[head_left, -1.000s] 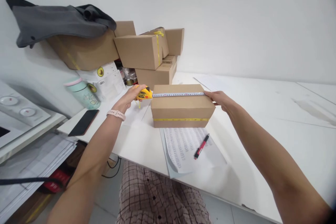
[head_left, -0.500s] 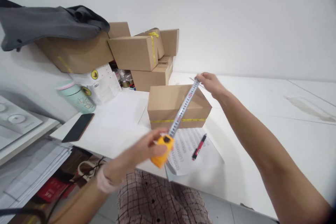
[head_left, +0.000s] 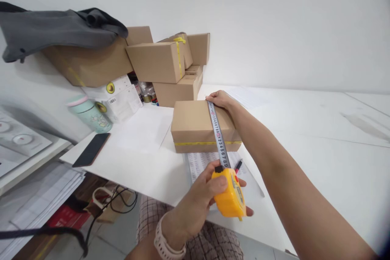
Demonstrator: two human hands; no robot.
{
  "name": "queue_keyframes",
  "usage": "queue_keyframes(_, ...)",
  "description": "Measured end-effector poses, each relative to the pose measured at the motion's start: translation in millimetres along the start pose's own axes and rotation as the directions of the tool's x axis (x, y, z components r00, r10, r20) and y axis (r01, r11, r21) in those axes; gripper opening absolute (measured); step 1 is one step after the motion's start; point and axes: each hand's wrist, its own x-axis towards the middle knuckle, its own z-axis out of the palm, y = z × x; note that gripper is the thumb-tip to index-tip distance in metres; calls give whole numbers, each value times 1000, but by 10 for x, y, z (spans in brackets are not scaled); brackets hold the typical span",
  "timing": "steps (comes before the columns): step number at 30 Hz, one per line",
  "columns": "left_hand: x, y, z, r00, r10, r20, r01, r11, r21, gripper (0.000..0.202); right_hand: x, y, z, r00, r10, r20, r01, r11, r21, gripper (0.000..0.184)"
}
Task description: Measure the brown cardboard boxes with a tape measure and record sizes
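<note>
My left hand (head_left: 210, 193) is closed around the yellow case of a tape measure (head_left: 229, 195), just in front of the table's near edge. Its silver blade (head_left: 217, 130) runs out over the top of a cardboard box (head_left: 191, 115) to the far side. There my right hand (head_left: 219, 99) pinches the blade's end at the box's back edge. A yellow tape strip crosses the box's front face. Under the box's front lies a printed sheet (head_left: 195, 166), with a red and black pen (head_left: 238, 165) on it, partly hidden by the tape measure.
Stacked cardboard boxes (head_left: 155, 63) stand against the wall at the back left, a grey bag (head_left: 61, 28) on top of one. A mint tumbler (head_left: 91, 113) and a black phone (head_left: 91, 150) are on the left of the white table (head_left: 137, 150). Cables (head_left: 122, 199) hang below its edge.
The tape measure's case has moved right and nearer to me. My right hand has shifted left along the box's back edge, so the blade, slanted before, now lies nearly front to back.
</note>
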Motion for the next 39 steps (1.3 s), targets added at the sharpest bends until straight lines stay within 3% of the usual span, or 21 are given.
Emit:
queue_keyframes(3, 3, -91, 28, 999, 2, -35, -2, 1000, -5, 61, 45, 32, -3, 1000, 8, -7, -8, 1000, 24, 27)
queue_keyframes(6, 36, -117, 54, 999, 10, -49, -11, 1000, -20, 56, -85, 123, 12, 999, -32, -25, 33, 998, 59, 30)
queue_keyframes(10, 78, -32, 67, 997, 48, -60, -47, 999, 11, 47, -284, 186, 18, 995, -96, -36, 99, 991, 93, 38)
queue_keyframes(13, -1, 74, -1, 994, 56, -92, -48, 995, 88, 47, -204, 91, -107, 989, -143, -47, 146, 986, 80, 45)
queue_keyframes(15, -115, 147, -120, 986, 112, -124, -90, 981, 171, 51, -88, 24, -276, 979, -173, -107, 179, 982, 55, 49)
queue_keyframes(17, -236, 221, -303, 957, 245, -156, -194, 939, 284, 59, -32, 38, -474, 965, -174, -198, 184, 982, 33, 54)
queue_keyframes(20, -329, 337, -652, 841, 469, -269, -314, 829, 462, 65, -194, 266, -695, 956, -81, -280, 95, 995, 36, 61)
queue_keyframes(23, -271, 445, -971, 745, 555, -370, -298, 773, 560, 65, -581, 612, -721, 988, -3, -157, 13, 998, 66, 69)
queue_keyframes(25, -188, 505, -1096, 752, 540, -377, -273, 777, 568, 62, -838, 773, -646, 999, -13, -42, 18, 993, 115, 74)
queue_keyframes(27, -111, 569, -1128, 795, 499, -345, -250, 787, 563, 59, -1025, 810, -555, 998, -52, 43, 45, 990, 136, 75)
queue_keyframes(29, -53, 654, -1083, 829, 473, -298, -246, 787, 566, 59, -1129, 718, -501, 996, -78, 50, 74, 995, 61, 73)
queue_keyframes(32, 22, 845, -950, 830, 500, -245, -293, 766, 572, 58, -1164, 438, -529, 989, -129, -76, 110, 970, -215, 64)
queue_keyframes(36, 170, 1135, -779, 805, 565, -183, -372, 720, 586, 49, -1047, 106, -632, 946, -234, -226, 44, 780, -624, 50)
queue_keyframes(39, 269, 1239, -647, 791, 587, -172, -376, 689, 619, 47, -853, -8, -633, 905, -354, -235, 35, 613, -790, 50)
